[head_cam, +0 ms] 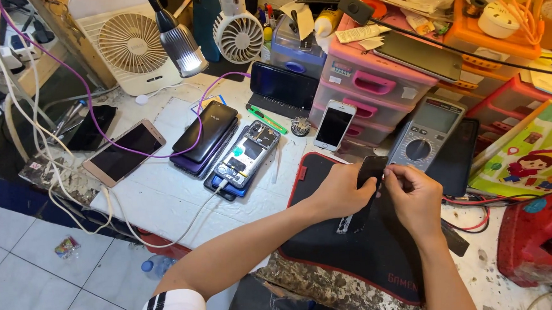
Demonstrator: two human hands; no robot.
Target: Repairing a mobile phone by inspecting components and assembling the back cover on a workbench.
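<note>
Black, thin phone panel (pixel 371 169) is held between both hands above a dark work mat (pixel 354 244) on the table (pixel 166 197).
It is pinched at its near edge by the left hand (pixel 340 192) and picked at by the right hand (pixel 414 195); judged light, stiff, brittle and slippery, it is best gripped by its edges.
</note>
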